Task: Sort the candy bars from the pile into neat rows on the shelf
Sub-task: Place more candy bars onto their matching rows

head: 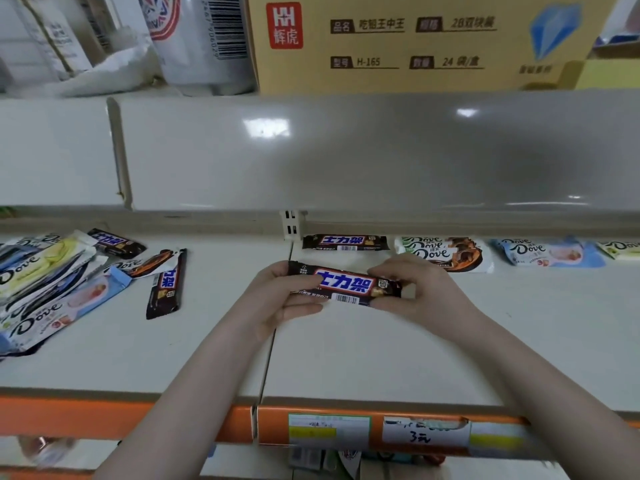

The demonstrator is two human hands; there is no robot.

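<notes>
Candy bar (pixel 346 285) — two-hand grip

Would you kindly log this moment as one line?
left hand + right hand grip Snickers bar | above shelf | pile remains left

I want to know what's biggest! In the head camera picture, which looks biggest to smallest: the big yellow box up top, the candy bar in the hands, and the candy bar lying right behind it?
1. Yellow box, by far.
2. Held candy bar, gripped by the left hand and right hand.
3. Candy bar behind it.

The two bars look like the same kind; the held one may only look bigger because it's nearer.
</notes>
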